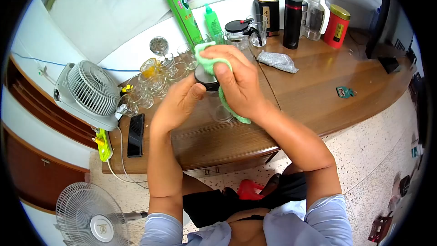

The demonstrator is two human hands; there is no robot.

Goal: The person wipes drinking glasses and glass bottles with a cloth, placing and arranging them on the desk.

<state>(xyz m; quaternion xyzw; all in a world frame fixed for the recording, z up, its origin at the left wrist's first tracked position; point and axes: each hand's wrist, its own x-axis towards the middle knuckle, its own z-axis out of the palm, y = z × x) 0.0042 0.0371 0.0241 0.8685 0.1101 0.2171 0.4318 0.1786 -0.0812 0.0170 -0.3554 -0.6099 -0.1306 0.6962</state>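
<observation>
A clear glass container with a black-rimmed top [207,83] stands near the front of the wooden table. My left hand [178,100] is closed around its left side at the dark rim, thumb toward me. Bunched in my right hand [239,79] is a light green cloth [207,64], pressed against the top. One end of the cloth hangs down past the container's right side. My fingers partly hide the rim and the glass body [221,113]. Just behind my left hand are several clear glass cups [157,84], close together.
A small fan [95,91], power strip [104,145] and phone [136,135] are at the left. Behind stand a green bag [184,13], a teapot [237,29], a black flask [292,23], a pitcher [315,16] and a red canister [337,26]. A silver pouch [277,61] lies right.
</observation>
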